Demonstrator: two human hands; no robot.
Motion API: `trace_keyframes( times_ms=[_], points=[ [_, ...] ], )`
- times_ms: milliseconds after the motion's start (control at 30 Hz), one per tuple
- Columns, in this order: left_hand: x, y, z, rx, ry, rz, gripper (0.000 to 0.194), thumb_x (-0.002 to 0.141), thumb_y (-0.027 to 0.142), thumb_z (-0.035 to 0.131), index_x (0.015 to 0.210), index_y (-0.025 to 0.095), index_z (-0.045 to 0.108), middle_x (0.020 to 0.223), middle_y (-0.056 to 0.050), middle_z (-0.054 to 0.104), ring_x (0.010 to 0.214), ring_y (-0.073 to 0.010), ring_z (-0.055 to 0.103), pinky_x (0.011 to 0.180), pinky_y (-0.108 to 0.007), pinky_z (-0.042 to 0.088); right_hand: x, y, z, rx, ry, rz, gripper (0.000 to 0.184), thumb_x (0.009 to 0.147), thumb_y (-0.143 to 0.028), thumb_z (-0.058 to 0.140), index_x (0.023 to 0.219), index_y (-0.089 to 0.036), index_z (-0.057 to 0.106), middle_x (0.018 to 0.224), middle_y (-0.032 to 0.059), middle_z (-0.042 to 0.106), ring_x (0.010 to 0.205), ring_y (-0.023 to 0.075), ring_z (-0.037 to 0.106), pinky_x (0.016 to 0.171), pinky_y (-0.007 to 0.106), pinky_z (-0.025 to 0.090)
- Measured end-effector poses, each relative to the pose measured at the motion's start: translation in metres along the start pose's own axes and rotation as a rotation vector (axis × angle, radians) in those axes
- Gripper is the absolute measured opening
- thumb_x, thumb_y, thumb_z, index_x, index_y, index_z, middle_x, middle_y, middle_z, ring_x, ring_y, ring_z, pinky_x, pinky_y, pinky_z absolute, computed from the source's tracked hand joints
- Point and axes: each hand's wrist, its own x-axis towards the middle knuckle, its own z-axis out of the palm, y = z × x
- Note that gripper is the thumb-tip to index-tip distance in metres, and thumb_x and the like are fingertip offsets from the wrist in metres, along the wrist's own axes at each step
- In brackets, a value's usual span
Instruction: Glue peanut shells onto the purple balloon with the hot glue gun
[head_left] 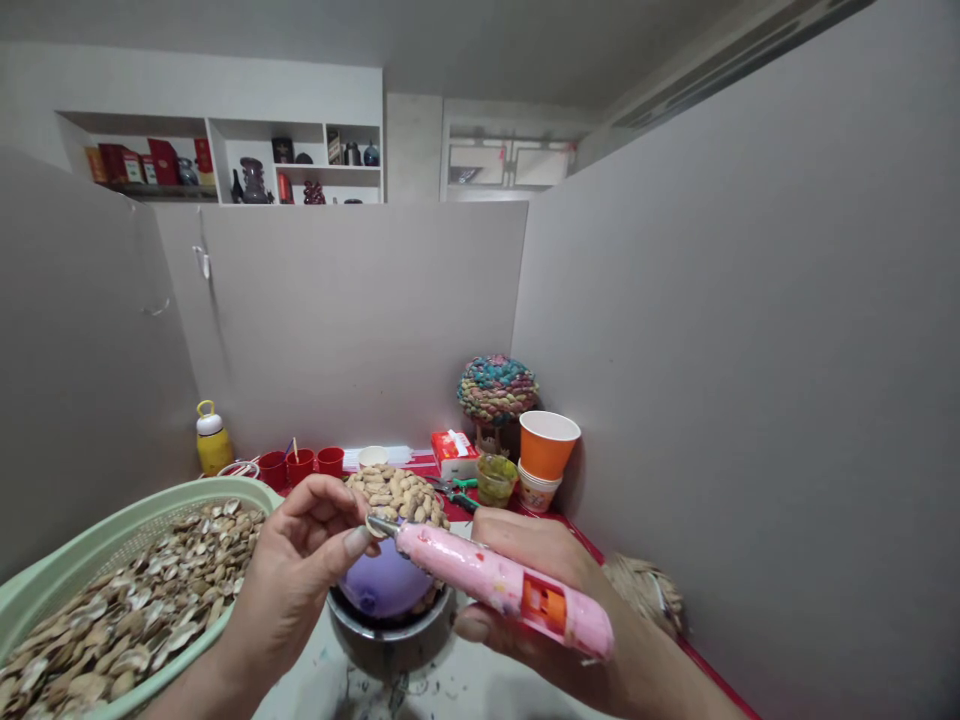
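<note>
My left hand (304, 560) pinches a small nut shell (373, 530) between thumb and fingertips. In my right hand (536, 570) is a pink hot glue gun (472, 575), its metal nozzle up against the shell. Just beyond my hands, a purple balloon (386, 578) rests in a metal bowl (390, 632). Tan shells (397, 492) cover the balloon's far upper side, while its near side is bare purple. My left forearm partly hides a light green basket (255, 492) at the left, which holds a heap of loose shell halves (142, 610).
Red cups (330, 461), a yellow bottle (214, 447) and a tissue pack (454, 453) line the back. Green-handled pliers (459, 494) lie near a green-tinted cup (496, 480). Orange and white paper cups (550, 447) and a colourful woven mushroom shape (497, 388) stand by the grey partition (735, 330).
</note>
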Motion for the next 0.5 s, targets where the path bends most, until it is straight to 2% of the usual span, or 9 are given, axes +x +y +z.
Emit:
trace_keyframes(
  times_ms=[233, 400, 500],
  points=[
    [0.0015, 0.0015, 0.001, -0.067, -0.052, -0.013, 0.02, 0.07, 0.016, 0.082, 0.085, 0.021, 0.069, 0.08, 0.003, 0.068, 0.068, -0.0091, 0.063, 0.065, -0.018, 0.053, -0.0007, 0.0007, 0.0008, 0.017, -0.006, 0.011, 0.038, 0.093, -0.047, 0.06, 0.071, -0.02, 0.044, 0.067, -0.0039, 0.045, 0.058, 0.0105, 0.037, 0.053, 0.022, 0.031],
    [0.002, 0.0048, 0.0013, -0.12, -0.096, -0.036, 0.019, 0.069, 0.016, 0.083, 0.083, 0.02, 0.071, 0.081, 0.003, 0.07, 0.066, -0.0087, 0.064, 0.063, -0.017, 0.053, -0.0008, 0.0031, 0.0014, 0.052, -0.032, -0.033, 0.037, 0.095, -0.054, 0.052, 0.079, -0.021, 0.052, 0.07, -0.0026, 0.045, 0.061, 0.0124, 0.038, 0.058, 0.024, 0.035],
    [0.0016, 0.0041, 0.0018, -0.141, -0.092, -0.052, 0.019, 0.069, 0.015, 0.083, 0.083, 0.02, 0.07, 0.08, 0.003, 0.069, 0.065, -0.0085, 0.064, 0.063, -0.018, 0.053, -0.0002, 0.0028, 0.0009, 0.065, -0.028, -0.028, 0.041, 0.095, -0.056, 0.05, 0.077, -0.02, 0.051, 0.07, -0.0025, 0.046, 0.06, 0.0117, 0.038, 0.057, 0.023, 0.034]
  ],
)
